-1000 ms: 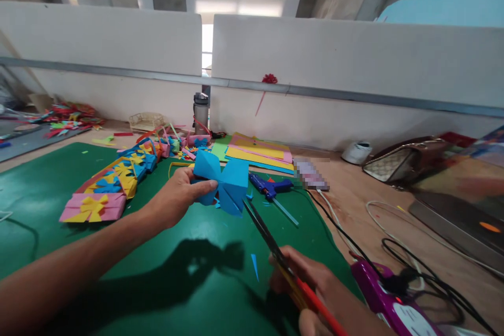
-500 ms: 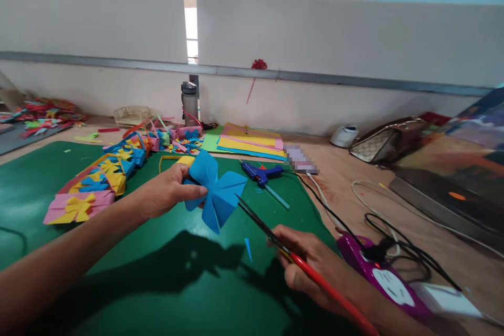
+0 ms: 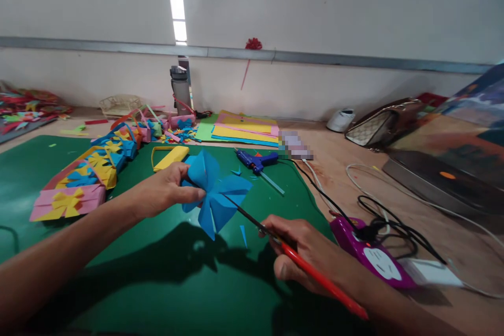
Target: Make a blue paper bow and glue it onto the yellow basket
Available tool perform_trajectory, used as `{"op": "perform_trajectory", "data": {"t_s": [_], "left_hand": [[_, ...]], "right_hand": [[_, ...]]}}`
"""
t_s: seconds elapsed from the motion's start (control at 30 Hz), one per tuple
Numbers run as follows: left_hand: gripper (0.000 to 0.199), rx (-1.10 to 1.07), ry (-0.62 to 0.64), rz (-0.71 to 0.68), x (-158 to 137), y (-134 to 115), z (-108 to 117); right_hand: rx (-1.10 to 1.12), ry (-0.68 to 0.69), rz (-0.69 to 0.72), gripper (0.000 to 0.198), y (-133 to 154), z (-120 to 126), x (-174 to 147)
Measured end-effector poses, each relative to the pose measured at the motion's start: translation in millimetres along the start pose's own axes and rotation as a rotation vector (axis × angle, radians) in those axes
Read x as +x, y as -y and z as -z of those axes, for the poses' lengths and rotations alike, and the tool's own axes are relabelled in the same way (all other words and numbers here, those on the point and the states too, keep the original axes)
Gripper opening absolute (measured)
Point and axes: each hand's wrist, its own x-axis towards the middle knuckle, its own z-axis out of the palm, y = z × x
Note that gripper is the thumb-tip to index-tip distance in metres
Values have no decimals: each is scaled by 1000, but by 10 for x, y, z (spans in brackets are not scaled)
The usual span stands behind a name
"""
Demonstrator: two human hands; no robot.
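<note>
A blue paper flower (image 3: 220,202) with several folded petals is pinched between the thumb and fingers of my left hand (image 3: 169,189), above the green mat (image 3: 157,283). My right hand (image 3: 295,247) grips red-handled scissors (image 3: 311,273). Their dark blades reach over the right-hand petals, close to the flower's middle; I cannot tell whether paper lies between them. A thin blue paper sliver (image 3: 243,235) lies on the mat below the flower. Behind my left hand is a small yellow paper basket (image 3: 170,157) with a handle.
Finished paper baskets with bows (image 3: 71,202) stand in a row at left. A blue glue gun (image 3: 255,161) lies behind the flower, near coloured paper sheets (image 3: 244,127). On the right are a purple power strip (image 3: 370,252), loose cables and a handbag (image 3: 378,123). A bottle (image 3: 180,86) stands by the wall.
The scissors have moved left, their tips going from the petal's edge to over the petals near the centre. The view has tilted down, and more of the yellow basket shows.
</note>
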Motion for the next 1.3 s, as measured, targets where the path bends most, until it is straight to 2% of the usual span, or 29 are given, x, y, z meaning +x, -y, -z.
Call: {"op": "perform_trajectory", "data": {"t_s": [0.17,0.73,1.07,1.3], "left_hand": [[17,-3,35,-9,-12,-11,-20],[15,59,5,-26,-11,-28,-28],[14,42,-42,-38,-8,-51,-67],[17,50,-29,-26,-11,-24,-42]], "right_hand": [[-3,0,-15,18,54,10,-5],[-108,-55,-75,17,96,-1,12],[-21,-34,-68,18,30,-24,9],[1,-45,-70,18,27,-23,18]]}}
